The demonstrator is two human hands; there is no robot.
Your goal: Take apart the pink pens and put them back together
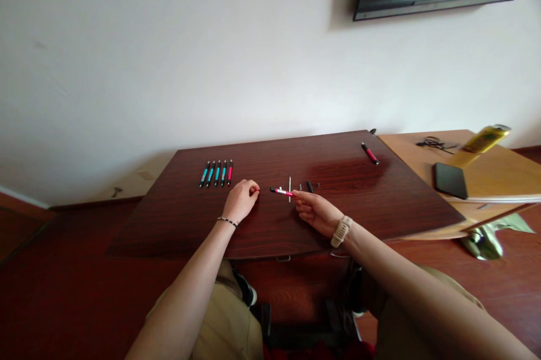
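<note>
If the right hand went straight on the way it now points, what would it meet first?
Probably the left hand: the red pen held out by the right hand points towards it across a small gap. Depth is unclear, but the thin white rod on the table seems below that path.

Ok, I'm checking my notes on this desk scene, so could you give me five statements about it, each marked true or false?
1. The right hand holds a pink, white and black pen. True.
2. A lone pink-and-black pen lies on the dark red-brown wooden table. True.
3. The row of slim teal and pink pens contains three pens. False: it contains five.
4. The beige-strapped watch is on the left hand's wrist. False: it is on the right wrist.
5. The flat black rectangular device lies on the light-brown wooden cabinet. True.
</note>
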